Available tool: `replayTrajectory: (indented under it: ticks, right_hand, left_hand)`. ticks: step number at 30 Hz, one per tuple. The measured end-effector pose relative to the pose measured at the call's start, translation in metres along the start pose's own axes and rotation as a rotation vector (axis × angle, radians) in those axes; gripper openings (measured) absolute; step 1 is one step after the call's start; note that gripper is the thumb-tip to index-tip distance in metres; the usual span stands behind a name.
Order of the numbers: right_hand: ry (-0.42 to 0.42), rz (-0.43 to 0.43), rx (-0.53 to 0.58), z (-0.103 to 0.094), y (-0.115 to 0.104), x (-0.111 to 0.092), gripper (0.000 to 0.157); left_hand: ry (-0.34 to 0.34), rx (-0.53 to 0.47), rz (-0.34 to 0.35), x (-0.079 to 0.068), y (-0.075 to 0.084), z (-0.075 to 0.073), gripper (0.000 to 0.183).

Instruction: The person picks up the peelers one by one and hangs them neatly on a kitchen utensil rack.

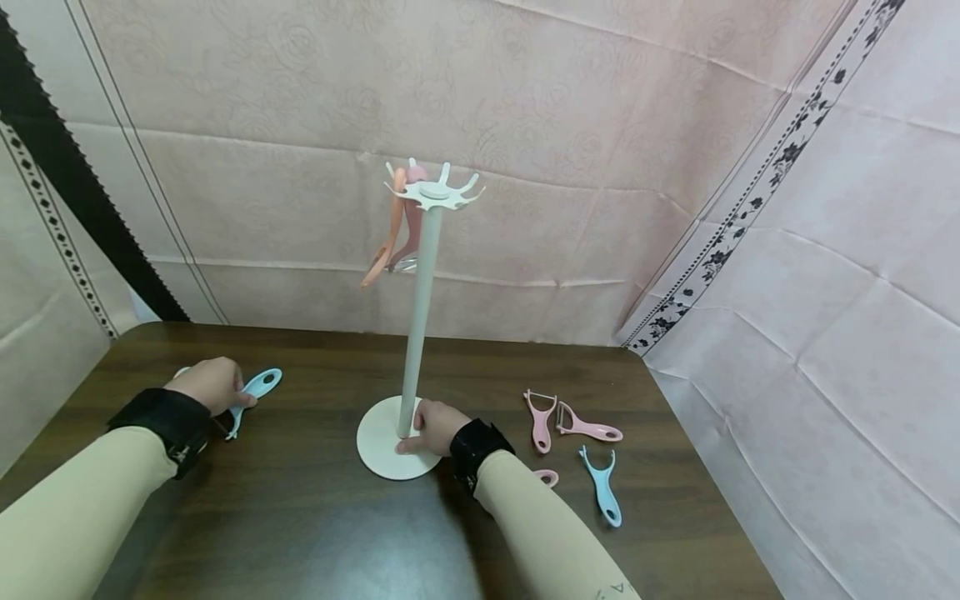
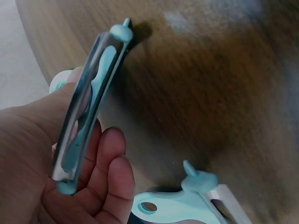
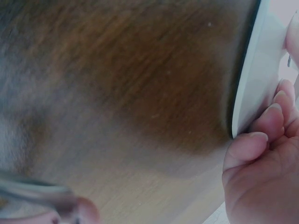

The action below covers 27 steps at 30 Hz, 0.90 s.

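My left hand [image 1: 206,385] grips a light blue peeler [image 1: 262,383] low over the left side of the table. Its metal blade faces the camera in the left wrist view, with the handle running back under the thumb. A second blue peeler [image 2: 170,205] lies beside the curled fingers there, mostly hidden by the hand in the head view. On the white round base [image 1: 378,442] of a hook stand [image 1: 423,308], my right hand [image 1: 442,427] holds close to the pole, fingers curled at the base's rim. An orange peeler [image 1: 394,221] and a pink peeler [image 1: 412,225] hang from the stand's hooks.
Right of the stand lie a pink peeler [image 1: 541,425], another pink peeler [image 1: 592,429] and a blue peeler [image 1: 602,487]. A further pink handle [image 1: 547,477] shows partly behind the right forearm. Pale patterned cloth [image 1: 525,250] hangs behind the dark wooden table [image 1: 315,517].
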State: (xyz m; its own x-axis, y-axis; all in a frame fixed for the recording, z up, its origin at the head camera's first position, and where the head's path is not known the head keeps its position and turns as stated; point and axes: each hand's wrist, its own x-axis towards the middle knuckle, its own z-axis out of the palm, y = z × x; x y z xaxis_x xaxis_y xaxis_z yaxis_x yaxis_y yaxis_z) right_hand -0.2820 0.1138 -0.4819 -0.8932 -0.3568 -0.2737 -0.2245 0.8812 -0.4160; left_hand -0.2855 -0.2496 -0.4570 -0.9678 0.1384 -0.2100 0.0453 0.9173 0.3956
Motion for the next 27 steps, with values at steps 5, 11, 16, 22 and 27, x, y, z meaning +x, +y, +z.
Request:
replayTrajectory:
  ticks: [5, 11, 16, 22, 27]
  right_hand:
    - [-0.002, 0.002, 0.006, 0.001, 0.000, 0.001, 0.043]
    - [-0.002, 0.006, 0.007, 0.001, 0.000, 0.001, 0.043]
    - [0.002, -0.003, 0.006, 0.002, 0.003, 0.003, 0.043]
    - [0.010, -0.019, 0.010, 0.003, 0.004, 0.005, 0.042]
    - [0.009, -0.017, 0.006, 0.002, 0.003, 0.004, 0.042]
  left_hand:
    - [-0.005, -0.025, 0.001, -0.001, -0.004, -0.002, 0.026]
    - [0.012, -0.043, 0.036, 0.000, -0.003, -0.011, 0.026]
    - [0.035, -0.081, 0.077, 0.000, 0.007, -0.022, 0.025]
    - [0.109, -0.109, 0.129, -0.001, 0.022, -0.035, 0.026]
    - [0.165, -0.150, 0.177, -0.005, 0.040, -0.049, 0.031]
